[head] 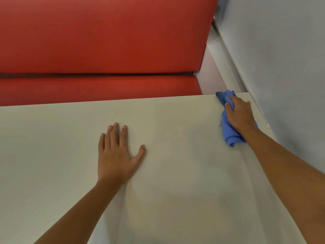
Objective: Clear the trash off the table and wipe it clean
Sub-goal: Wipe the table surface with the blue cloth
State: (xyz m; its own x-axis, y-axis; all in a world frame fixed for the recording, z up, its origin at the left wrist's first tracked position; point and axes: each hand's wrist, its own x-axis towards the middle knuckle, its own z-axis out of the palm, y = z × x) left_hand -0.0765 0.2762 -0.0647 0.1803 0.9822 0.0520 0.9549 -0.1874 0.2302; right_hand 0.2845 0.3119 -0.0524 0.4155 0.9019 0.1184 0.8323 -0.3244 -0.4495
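A pale grey table [52,147] fills the lower part of the head view. My left hand [116,154] lies flat on it near the middle, fingers straight and spread. My right hand [240,114] presses a crumpled blue cloth [228,132] onto the table's far right corner, its fingers curled round the cloth's upper folds. The cloth sticks out beyond the fingers toward the far edge and behind the wrist. No trash shows on the table.
A red padded bench [105,41] with seat and backrest runs along the table's far edge. A grey wall [281,50] stands close along the table's right side, with a narrow gap to the bench end.
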